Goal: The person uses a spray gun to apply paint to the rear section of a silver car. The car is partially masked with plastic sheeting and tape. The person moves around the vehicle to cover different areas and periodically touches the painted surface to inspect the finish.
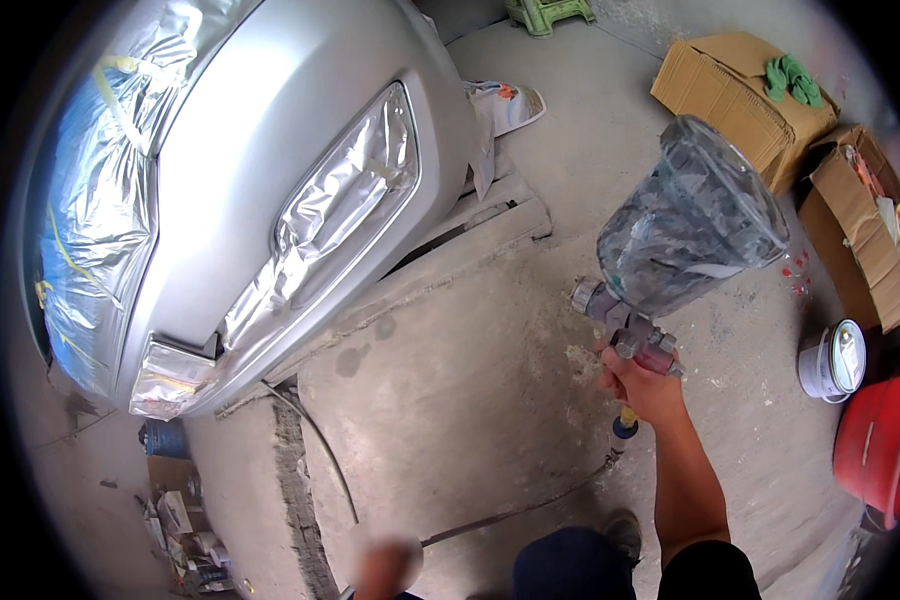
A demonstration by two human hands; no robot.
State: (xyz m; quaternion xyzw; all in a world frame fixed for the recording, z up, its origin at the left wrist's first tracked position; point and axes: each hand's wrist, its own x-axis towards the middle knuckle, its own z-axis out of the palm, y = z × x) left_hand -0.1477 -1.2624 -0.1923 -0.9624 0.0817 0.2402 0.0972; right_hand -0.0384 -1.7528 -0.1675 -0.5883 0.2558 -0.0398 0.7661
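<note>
My right hand (640, 387) is closed around the handle of a paint spray gun (625, 328), held out over the floor on the right. A large cup (685, 225), smeared grey, tops the gun and leans to the right. Below the handle, an air hose (500, 520) joins at a blue and yellow fitting. My left hand (388, 568) shows at the lower edge beside the hose, too blurred to make out its fingers. To the left stands a silver car bumper (270, 75), with foil-like masking (355, 190) over its recess and more sheeting around it.
Cardboard boxes (715, 95) stand at the right, one with a green glove (792, 80) on top. Nearer are a paint can (832, 360) and a red tub (875, 445). A green stool (550, 12) is at the back. A groove (295, 490) runs along the concrete floor.
</note>
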